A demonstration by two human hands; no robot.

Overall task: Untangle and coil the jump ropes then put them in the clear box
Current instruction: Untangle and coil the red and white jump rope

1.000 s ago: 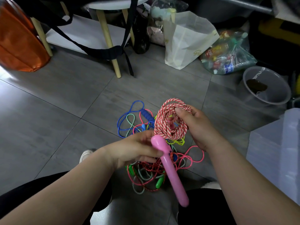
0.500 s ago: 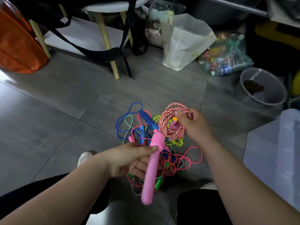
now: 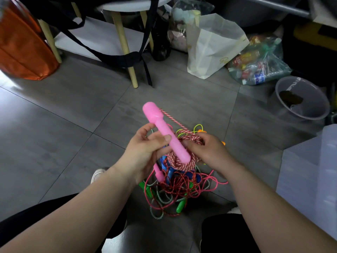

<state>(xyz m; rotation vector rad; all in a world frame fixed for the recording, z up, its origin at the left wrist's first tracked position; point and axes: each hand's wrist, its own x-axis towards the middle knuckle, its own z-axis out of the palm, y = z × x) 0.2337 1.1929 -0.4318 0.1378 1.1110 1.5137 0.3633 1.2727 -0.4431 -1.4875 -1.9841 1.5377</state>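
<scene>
The left hand (image 3: 144, 152) grips the pink handle (image 3: 165, 131), knob end up. Just beside it, the right hand (image 3: 206, 150) pinches the red-and-white coiled rope (image 3: 179, 163).

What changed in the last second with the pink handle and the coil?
The left hand moved its grip on the pink handle from the knob end to mid-shaft, so the knob now stands above the hand and the thin end lies against the red-and-white coil. The right hand lowered that coil toward the left hand. Unchanged: the right hand's grip on the coil, and the tangled pile beneath.
</scene>
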